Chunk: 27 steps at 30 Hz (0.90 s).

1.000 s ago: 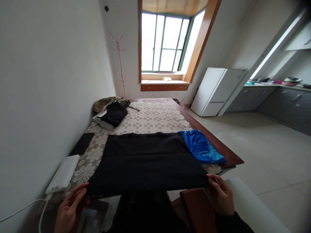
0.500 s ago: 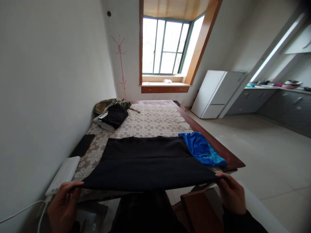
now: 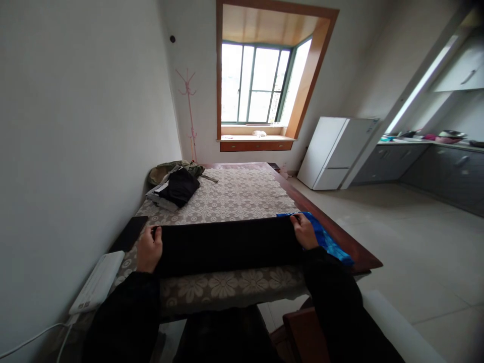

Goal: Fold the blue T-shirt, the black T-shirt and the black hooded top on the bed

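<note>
A black garment (image 3: 230, 244) lies across the table in a wide folded band; its exact kind does not show. My left hand (image 3: 149, 248) is closed on its far left corner, thumb on top. At the far right corner, my right hand (image 3: 304, 232) pinches the cloth the same way. The edge between them is pulled fairly straight. Partly behind my right hand and sleeve lies a shiny blue garment (image 3: 333, 247), crumpled at the table's right side.
A patterned cloth covers the table (image 3: 245, 189). Folded dark and grey clothes (image 3: 177, 186) lie at the back left by the wall. A black flat object (image 3: 128, 234) and a white power strip (image 3: 98, 282) with a cable sit at the left edge. A wooden chair (image 3: 302, 327) stands below.
Both hands have moved forward and inward from the near edge, carrying the garment's near edge over to its far edge. The garment is now folded into a narrower band.
</note>
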{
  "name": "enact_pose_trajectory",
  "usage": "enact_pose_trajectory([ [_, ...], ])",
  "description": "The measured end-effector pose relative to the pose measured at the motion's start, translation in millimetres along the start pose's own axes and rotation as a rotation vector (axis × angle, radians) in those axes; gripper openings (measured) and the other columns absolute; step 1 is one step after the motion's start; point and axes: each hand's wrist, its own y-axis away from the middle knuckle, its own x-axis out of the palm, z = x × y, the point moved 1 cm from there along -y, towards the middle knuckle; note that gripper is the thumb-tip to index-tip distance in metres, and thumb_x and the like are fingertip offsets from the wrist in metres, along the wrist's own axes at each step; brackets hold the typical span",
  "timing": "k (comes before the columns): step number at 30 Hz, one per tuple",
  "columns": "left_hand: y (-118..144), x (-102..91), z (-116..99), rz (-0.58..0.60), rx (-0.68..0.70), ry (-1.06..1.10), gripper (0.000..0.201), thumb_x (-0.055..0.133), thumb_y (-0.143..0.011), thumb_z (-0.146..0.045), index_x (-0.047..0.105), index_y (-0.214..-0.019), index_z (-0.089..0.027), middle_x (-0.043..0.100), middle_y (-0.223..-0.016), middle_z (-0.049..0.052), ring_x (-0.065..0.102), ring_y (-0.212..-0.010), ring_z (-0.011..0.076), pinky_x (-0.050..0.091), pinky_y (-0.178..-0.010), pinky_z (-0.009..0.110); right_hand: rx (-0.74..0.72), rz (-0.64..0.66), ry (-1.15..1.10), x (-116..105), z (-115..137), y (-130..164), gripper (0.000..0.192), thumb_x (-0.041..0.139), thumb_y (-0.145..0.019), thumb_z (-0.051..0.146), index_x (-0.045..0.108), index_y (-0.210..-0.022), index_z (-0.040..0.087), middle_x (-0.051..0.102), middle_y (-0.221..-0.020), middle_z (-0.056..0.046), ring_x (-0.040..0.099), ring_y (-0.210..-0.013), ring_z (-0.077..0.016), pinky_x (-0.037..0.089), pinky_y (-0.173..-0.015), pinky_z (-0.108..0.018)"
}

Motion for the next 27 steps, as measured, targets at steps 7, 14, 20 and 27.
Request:
enact_pose_trajectory([
  [7, -27, 35.7, 1, 0.268, -0.012, -0.387, 0.039, 0.036, -0.101, -0.040, 0.062, -0.121, -0.018, 0.075, -0.102, 0.017, 0.071, -0.098, 0.0345, 0.050, -0.077, 0.038, 0.156, 0.206, 0.424, 45, -5, -2, 0.035, 0.040, -0.103, 0.036, 0.061, -0.125, 0.018, 0.074, -0.102, -0.016, 0.070, -0.101, -0.0301, 0.046, -0.082, -0.035],
  [14, -30, 35.1, -4, 0.329, 0.040, -0.489, 0.041, 0.033, -0.103, -0.039, 0.060, -0.125, -0.018, 0.075, -0.104, 0.016, 0.071, -0.099, 0.0329, 0.051, -0.077, 0.037, 0.109, 0.310, 0.608, 43, -6, -1, 0.037, 0.035, -0.105, 0.036, 0.056, -0.131, 0.019, 0.073, -0.110, -0.016, 0.070, -0.104, -0.0292, 0.047, -0.083, -0.036],
  [20, -22, 19.1, -16, 0.232, 0.220, -0.514, 0.042, 0.040, -0.101, -0.034, 0.055, -0.134, -0.013, 0.068, -0.129, 0.020, 0.066, -0.114, 0.0345, 0.054, -0.086, 0.042, -0.030, 0.254, 0.733, 30, 14, 9, 0.040, 0.039, -0.102, 0.028, 0.053, -0.138, 0.015, 0.067, -0.126, -0.020, 0.065, -0.112, -0.0334, 0.048, -0.089, -0.043],
  [27, 51, 69.4, -99, 0.293, 0.767, -0.372, 0.047, 0.038, -0.102, -0.029, 0.051, -0.146, -0.019, 0.052, -0.154, 0.011, 0.043, -0.145, 0.0272, 0.032, -0.121, 0.050, -0.510, 0.436, 0.564, 88, 106, 71, 0.050, 0.036, -0.102, 0.031, 0.049, -0.150, 0.024, 0.047, -0.158, -0.008, 0.038, -0.146, -0.0296, 0.032, -0.117, -0.046],
])
